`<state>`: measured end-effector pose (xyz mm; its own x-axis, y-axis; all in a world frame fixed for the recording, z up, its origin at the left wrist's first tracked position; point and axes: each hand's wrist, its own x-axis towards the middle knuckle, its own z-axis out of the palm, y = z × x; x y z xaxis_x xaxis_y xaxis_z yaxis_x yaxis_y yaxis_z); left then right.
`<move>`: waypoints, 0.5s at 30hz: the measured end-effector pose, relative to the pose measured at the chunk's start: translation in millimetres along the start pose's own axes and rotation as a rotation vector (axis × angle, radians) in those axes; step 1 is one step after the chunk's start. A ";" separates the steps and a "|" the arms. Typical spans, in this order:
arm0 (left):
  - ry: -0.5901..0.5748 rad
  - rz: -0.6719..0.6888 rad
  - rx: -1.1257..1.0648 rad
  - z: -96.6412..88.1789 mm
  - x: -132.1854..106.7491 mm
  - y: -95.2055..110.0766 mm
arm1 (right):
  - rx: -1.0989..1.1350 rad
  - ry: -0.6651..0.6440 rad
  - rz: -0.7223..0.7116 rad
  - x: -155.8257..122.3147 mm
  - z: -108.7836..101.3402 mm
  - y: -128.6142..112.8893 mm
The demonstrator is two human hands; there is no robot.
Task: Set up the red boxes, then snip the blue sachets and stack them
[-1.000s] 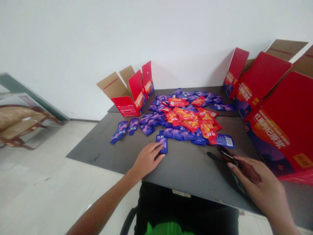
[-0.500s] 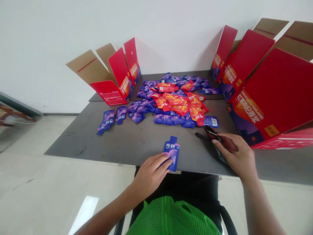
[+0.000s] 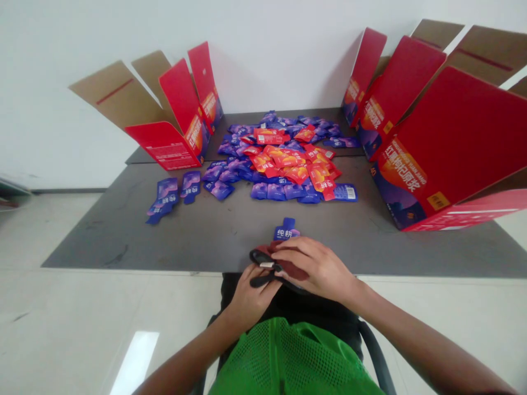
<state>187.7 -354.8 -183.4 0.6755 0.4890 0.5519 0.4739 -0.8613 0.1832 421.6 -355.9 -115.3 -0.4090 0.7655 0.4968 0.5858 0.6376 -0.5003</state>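
At the table's (image 3: 123,241) front edge both my hands meet on a dark red and black pouch (image 3: 284,267). My right hand (image 3: 319,267) lies over its top with the fingers curled round it. My left hand (image 3: 251,293) grips its black end from below, fingers closed. A purple sachet (image 3: 285,229) with white characters pokes out just behind the pouch; its lower part is hidden by the pouch and my hands, and I cannot tell whether a hand holds it.
A heap of purple and red sachets (image 3: 288,159) covers the table's middle, with a few loose purple ones (image 3: 168,195) to the left. An open red carton (image 3: 173,131) stands back left, larger open red cartons (image 3: 432,142) on the right. Green mesh (image 3: 288,362) lies on my lap.
My left hand dragged the purple sachet to the front edge. My right hand carried the pouch leftwards from the right side, and both hands now grip it. The view tipped downwards.
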 end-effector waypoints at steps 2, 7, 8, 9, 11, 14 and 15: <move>-0.021 0.013 0.002 1.0 -3.5 -0.5 | -0.007 -0.074 -0.021 3.4 12.0 10.9; -0.062 0.011 0.015 -2.7 -8.5 2.3 | -0.181 -0.037 0.025 26.8 -2.0 62.6; -0.068 -0.002 0.014 -3.4 -8.8 3.0 | -0.213 -0.030 0.023 32.8 -8.8 67.5; -0.075 -0.016 0.012 -3.8 -9.0 3.8 | -0.232 -0.012 0.026 37.8 -15.1 68.0; -0.083 -0.041 0.006 -3.8 -9.5 5.7 | -0.215 0.069 0.033 42.6 -23.0 55.4; -0.064 -0.081 -0.005 -2.4 -10.3 9.9 | -0.102 0.118 -0.012 33.6 -17.5 18.2; -0.049 -0.094 -0.008 -2.0 -10.4 11.4 | -0.079 0.049 -0.050 27.8 -11.6 7.8</move>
<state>185.0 -370.0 -185.4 0.6550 0.5741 0.4913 0.5325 -0.8120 0.2389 422.9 -330.6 -97.2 -0.4056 0.7262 0.5551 0.6195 0.6649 -0.4172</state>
